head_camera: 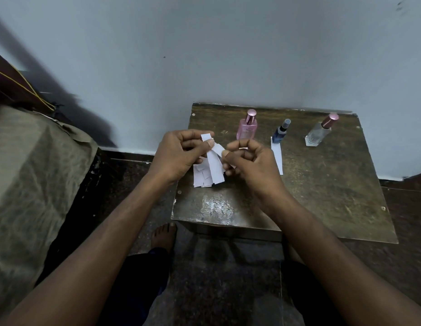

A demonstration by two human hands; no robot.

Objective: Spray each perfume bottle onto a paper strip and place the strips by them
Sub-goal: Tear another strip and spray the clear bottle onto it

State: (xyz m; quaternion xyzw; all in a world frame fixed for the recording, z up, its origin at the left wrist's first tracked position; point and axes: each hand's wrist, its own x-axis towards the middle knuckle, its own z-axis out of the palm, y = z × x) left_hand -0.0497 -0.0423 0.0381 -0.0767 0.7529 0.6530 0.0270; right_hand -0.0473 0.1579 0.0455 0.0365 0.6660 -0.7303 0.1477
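Note:
Three perfume bottles stand along the back of a small worn table (322,184): a pink bottle (246,128), a small blue spray bottle (280,131) and a clear bottle with a rose cap (319,132). One white paper strip (277,156) lies flat in front of the blue bottle. My left hand (179,154) pinches a bunch of white paper strips (213,164) above the table's left edge. My right hand (247,161) pinches one strip out of the bunch between thumb and forefinger. Several more strips lie on the table beneath the bunch.
The table stands against a pale blue wall. A cloth-covered bed or couch (28,172) fills the left side. My bare foot (163,234) rests on the dark floor below the table's front edge.

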